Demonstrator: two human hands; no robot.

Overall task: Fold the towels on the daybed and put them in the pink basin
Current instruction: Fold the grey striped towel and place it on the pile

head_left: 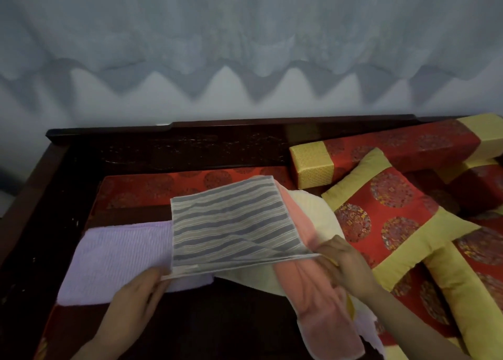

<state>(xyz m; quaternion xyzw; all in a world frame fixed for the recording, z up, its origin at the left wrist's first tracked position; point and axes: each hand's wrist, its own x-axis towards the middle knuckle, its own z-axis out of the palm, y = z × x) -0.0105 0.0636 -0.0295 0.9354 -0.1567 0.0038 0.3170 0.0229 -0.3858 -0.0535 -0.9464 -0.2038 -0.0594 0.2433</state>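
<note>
A: While pinching the near hem of the striped towel [228, 223], keep both corners level and pull gently apart. Clamped on the near-left corner with the left grip [136, 291], clamped on the near-right corner with the right grip [340, 264]. Held just above the daybed, already doubled by the look of the layered edge.

B: Then carry those corners toward the far edge, or lay flat first?

A: Probably lay flat first. Smooth out the diagonal crease near the right corner, match edge to edge, then fold once more.

B: Anything underneath to mind?

A: Plenty. Draped partly over the purple towel [117, 256] at the left, seemingly folded already, and over the pink towel [321, 305] and cream towel [307, 210] at the right, both loose and rumpled. Avoid dragging those along; some risk of snagging the pink one right below the right grip.

B: And farther back?

A: Red-and-gold cushion [392, 215] just beside the cream towel, with a long bolster [394, 147] behind, crowding the right side. Beyond that, dark wooden daybed frame [190, 147] and pale scalloped curtain [245, 33]. No sign of the pink basin anywhere, so locate before carrying.
</note>
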